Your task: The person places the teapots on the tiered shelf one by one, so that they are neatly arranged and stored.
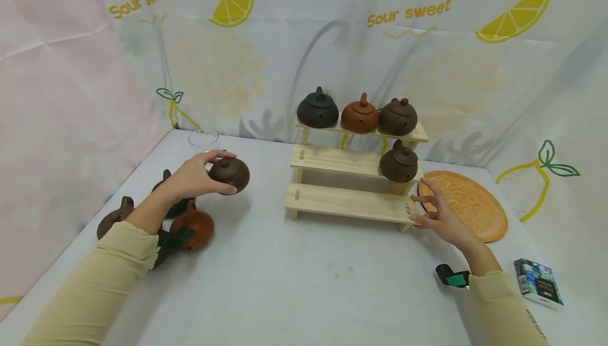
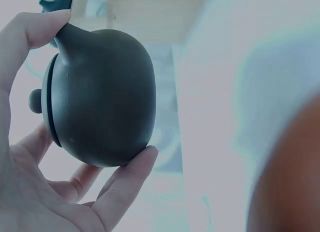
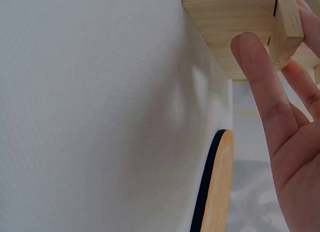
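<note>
My left hand [image 1: 192,180] grips a round dark brown teapot [image 1: 236,173] above the left side of the table. In the left wrist view the thumb lies at the spout of the teapot [image 2: 107,99] and the fingers support its body; the knobbed lid faces left. My right hand [image 1: 444,219] pinches the right end of a three-step wooden rack [image 1: 339,201], at its bottom board. A black teapot [image 1: 317,113], a reddish-brown teapot [image 1: 359,120] and a brown teapot [image 1: 398,121] line the top step. Another brown teapot [image 1: 398,165] sits at the right of the middle step.
At the left, partly behind my left forearm, stand a brown teapot [image 1: 110,222], a dark teapot [image 1: 179,207] and a reddish-brown teapot [image 1: 204,230]. A round orange mat [image 1: 467,203] lies right of the rack. A small patterned box [image 1: 539,282] is near the right edge.
</note>
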The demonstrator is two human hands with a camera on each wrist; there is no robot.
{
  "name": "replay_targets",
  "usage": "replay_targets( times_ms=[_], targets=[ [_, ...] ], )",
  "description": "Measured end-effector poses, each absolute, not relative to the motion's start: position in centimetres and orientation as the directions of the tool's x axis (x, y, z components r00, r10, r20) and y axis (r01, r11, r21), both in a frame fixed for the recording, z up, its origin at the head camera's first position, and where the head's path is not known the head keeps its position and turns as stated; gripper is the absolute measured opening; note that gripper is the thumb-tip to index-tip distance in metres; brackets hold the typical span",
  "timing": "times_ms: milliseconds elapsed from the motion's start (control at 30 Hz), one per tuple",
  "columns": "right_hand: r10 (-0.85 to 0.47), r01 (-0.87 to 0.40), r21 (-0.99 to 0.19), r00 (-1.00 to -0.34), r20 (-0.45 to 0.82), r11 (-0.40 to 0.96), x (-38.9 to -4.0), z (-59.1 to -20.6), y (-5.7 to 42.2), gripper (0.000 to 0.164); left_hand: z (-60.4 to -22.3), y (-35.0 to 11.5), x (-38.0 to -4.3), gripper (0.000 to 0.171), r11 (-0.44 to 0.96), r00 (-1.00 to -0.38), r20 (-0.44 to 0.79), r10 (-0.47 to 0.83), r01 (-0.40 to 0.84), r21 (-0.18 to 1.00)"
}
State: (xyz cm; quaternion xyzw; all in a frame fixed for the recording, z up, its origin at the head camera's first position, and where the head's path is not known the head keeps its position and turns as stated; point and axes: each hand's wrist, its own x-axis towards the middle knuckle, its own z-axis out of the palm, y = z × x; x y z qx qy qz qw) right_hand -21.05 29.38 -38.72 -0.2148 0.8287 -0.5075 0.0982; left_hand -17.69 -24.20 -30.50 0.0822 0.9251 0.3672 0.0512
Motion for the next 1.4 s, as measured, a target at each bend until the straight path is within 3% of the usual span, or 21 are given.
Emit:
replay_targets(
  times_ms=[667,1133,1400],
  targets=[
    [-0.452,-0.222,-0.896,-0.892,0.027,0.385,-21.0,-38.7,29.1,0.092,-30.3,-17.6,-19.2,0.07,0.634,-0.96,0.06,0.272,0.226,0.74],
    [-0.453,-0.224,-0.892,-0.891,0.026,0.391,-21.3,-38.5,29.1,0.091,-29.2,-12.8,-21.3,0.068,0.563,-0.89,0.199,0.41,0.418,0.713],
    [-0.458,-0.233,-0.899,-0.888,0.041,0.372,-21.3,-38.6,29.3,0.092,-29.0,-9.6,-22.9,0.067,0.557,-0.855,0.199,0.478,0.47,0.685]
  ],
)
